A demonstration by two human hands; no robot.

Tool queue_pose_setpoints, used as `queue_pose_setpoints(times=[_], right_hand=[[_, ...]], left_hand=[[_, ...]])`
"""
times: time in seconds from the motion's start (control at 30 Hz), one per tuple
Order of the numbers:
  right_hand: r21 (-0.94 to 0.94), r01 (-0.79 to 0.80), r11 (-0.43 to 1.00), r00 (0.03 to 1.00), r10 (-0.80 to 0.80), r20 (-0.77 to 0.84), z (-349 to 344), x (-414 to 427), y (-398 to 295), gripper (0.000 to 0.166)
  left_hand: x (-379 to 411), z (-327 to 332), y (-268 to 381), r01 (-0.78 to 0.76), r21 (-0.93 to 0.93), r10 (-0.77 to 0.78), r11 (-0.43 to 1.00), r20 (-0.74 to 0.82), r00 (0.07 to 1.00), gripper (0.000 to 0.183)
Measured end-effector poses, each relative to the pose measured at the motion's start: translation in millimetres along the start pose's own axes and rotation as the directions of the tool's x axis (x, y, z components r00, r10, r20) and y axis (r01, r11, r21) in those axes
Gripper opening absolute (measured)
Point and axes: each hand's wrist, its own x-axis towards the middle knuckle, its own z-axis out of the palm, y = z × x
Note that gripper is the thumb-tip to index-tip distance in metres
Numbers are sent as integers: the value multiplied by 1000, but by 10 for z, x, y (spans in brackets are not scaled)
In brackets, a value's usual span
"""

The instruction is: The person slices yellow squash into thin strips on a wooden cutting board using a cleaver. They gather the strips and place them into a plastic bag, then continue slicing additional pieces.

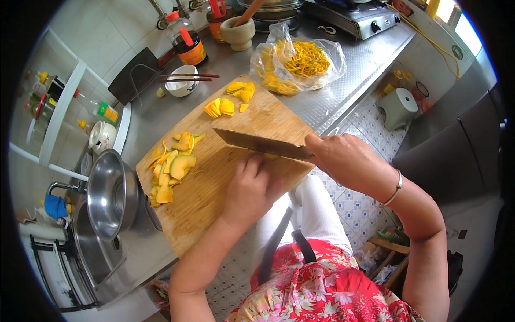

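Note:
My right hand point(350, 159) grips the handle of a Chinese cleaver point(257, 143), its blade held across the wooden cutting board point(201, 211). Just below the blade is my left hand point(247, 191), slightly blurred, fingers bent toward the board. The cleaver hides its fingertips, so whether they press on something cannot be told. At the board's far end are thin yellow slices point(219, 107), apparently pumpkin, and a few chunks point(242, 91). A heap of peel and trimmings point(167, 171) lies along the left side. Beyond the board, a clear plastic bag point(338, 66) holds yellow shreds point(307, 60).
A white bowl point(183, 87) with chopsticks point(189, 76) stands behind the board, near a sauce bottle point(193, 50) and a stone mortar point(238, 35). Left is a steel basin point(100, 201) over the sink point(86, 257). A gas stove point(362, 22) is at the far right.

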Motion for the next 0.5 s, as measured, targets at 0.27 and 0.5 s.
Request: queue_pose_setpoints(times=[0.27, 0.5], right_hand=[[-24, -20, 1000, 1000, 20, -12, -1, -51, -18, 16], [-36, 79, 996, 992, -82, -93, 87, 218, -96, 19]], left_hand=[[-14, 6, -2, 3, -32, -4, 999, -14, 1000, 36], [20, -32, 35, -2, -62, 1, 998, -17, 1000, 37]])
